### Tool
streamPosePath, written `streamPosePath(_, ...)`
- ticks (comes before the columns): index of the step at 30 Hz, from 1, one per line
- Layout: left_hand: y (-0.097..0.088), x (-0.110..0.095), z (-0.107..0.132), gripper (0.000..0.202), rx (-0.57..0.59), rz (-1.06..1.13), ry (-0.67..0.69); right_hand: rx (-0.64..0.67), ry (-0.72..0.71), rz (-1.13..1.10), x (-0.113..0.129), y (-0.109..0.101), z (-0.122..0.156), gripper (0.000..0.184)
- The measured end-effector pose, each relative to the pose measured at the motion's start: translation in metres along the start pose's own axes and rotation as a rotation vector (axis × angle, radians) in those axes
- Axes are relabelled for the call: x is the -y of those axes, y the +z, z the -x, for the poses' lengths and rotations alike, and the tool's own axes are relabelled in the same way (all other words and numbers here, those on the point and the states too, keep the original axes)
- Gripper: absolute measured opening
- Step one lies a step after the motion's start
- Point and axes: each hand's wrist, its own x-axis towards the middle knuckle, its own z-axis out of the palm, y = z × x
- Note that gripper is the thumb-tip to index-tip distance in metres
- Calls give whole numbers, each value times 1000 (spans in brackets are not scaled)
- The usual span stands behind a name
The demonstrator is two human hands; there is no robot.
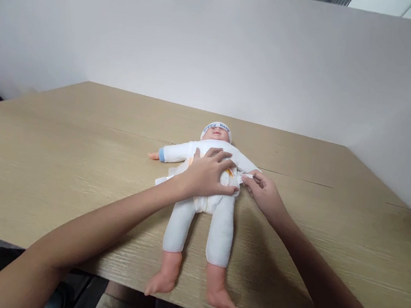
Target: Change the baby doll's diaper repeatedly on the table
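A baby doll [221, 230] in white clothing lies on its back, its feet toward me and its head at the far end. Around its hips is a white diaper [207, 204] with orange marks on the front. My left hand [208, 174] rests spread over the diaper's front and the doll's belly, covering much of both. At the doll's right-hand side in view, my right hand [259, 187] pinches a white diaper tab [246, 177] between thumb and fingers. The other side tab [163, 178] sticks out loose at the left, beyond my left forearm.
The doll lies on a wooden table [86, 160] with a thin seam across it. A pale wall or partition [202, 50] stands along the table's far side. The near table edge runs just below the doll's feet, with my legs under it.
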Motion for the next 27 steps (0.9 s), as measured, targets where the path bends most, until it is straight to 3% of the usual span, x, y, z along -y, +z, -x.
streamPosePath(4,-2,-3,0,68,23,16,-40,53,-15,-19,8,27,-21,49)
streamPosePath(8,1,-3,0,65,1,39,-39,-9,-65,-20,6,39,-20,52)
streamPosePath(12,5,-1,-1,68,-12,57,-24,-151,-311,177,0,36,8,38)
streamPosePath(16,7,7,4,74,-41,111,-2,-84,-589,398,-5,34,31,45)
streamPosePath(22,0,48,54,65,-55,227,134,18,-665,405,-10,35,34,54)
streamPosePath(27,4,101,103,61,-51,204,89,8,-678,389,-10,31,31,50)
